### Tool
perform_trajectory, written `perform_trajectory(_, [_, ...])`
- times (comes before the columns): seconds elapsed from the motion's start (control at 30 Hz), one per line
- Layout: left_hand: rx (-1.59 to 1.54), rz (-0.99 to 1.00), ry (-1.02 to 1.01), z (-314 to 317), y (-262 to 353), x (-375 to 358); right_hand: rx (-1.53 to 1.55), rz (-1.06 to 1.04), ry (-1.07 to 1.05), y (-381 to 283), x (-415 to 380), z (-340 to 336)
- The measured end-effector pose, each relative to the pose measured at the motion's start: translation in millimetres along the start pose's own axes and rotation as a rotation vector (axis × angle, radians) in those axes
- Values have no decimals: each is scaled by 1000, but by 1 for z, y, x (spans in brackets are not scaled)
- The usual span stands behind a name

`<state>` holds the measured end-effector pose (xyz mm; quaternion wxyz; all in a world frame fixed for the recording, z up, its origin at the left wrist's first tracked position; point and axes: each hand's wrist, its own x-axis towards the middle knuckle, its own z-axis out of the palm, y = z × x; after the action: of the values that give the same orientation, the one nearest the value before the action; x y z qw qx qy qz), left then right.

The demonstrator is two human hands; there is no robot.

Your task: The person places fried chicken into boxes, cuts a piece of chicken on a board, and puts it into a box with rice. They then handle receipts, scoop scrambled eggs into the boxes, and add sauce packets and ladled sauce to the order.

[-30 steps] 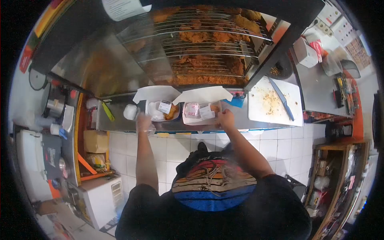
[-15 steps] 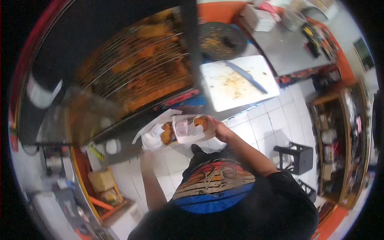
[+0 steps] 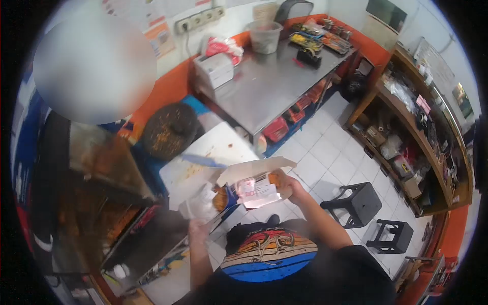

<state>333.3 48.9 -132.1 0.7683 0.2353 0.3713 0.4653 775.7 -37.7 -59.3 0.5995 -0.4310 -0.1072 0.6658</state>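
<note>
Both hands carry open cardboard food boxes side by side in front of my body. My left hand (image 3: 199, 231) is closed on the lower edge of the left food box (image 3: 185, 195). Inside that one are a white wrapped bundle (image 3: 202, 204) and a browned piece of fried food (image 3: 220, 199). With my right hand (image 3: 297, 189) I grip the right end of the other food box (image 3: 256, 165), its lid raised. It holds small printed packets (image 3: 249, 188) and another browned fried piece (image 3: 275, 180). The fingers under both boxes are partly hidden.
Behind the boxes lie a white cutting board (image 3: 229, 140) with a knife (image 3: 203, 160), and a dark stone mortar (image 3: 170, 131). A steel table (image 3: 269, 84) bears a white printer-like box (image 3: 216, 70). Black stools (image 3: 358, 203) stand right, before a wooden shelf (image 3: 391, 132). A glass cabinet is left.
My view has swung to the right, bringing the steel table and shelf further in and the food cabinet to the left edge. Both boxes stay in my hands.
</note>
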Motion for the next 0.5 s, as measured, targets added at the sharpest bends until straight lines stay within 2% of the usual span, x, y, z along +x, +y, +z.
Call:
perform_trajectory(0.07, [-172,-178,26,107,9,12,-16,-75,129,-52,-9,-26])
perform_trajectory(0.13, [-141,-172,27,184,-2,40,-4,-115,261,-96,-10,-57])
perform_trajectory(0.17, [-110,-215,-52,177,-13,66,35,-135,283,-111,-14,-54])
perform_trajectory(0.27, [-50,-226,98,236,-35,127,122,-219,270,-150,21,-117])
perform_trajectory(0.3, [-20,-313,113,228,-48,160,126,-237,281,-163,35,-134])
perform_trajectory(0.43, [-37,-191,17,275,-79,257,111,-227,366,-218,104,-169])
perform_trajectory(0.5, [29,-185,11,335,-78,279,78,-175,448,-259,148,-178])
